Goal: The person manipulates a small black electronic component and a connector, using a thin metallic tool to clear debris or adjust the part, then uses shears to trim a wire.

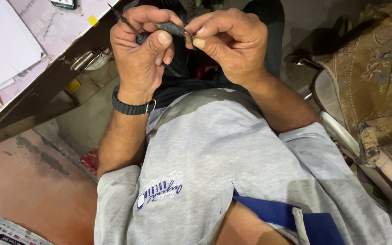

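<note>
Even, soft light from above; the grey shirt [214, 154] is brightly lit, with only faint shadows in its folds. Deep shadow lies under the bench [37, 109] (upper left). Focus is sharp centrally; straight lines bow slightly toward the edges.

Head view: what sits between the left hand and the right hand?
In the head view, a short dark cylindrical plug with a thin wire bridges the gap; the left hand and right hand both pinch it.
</note>
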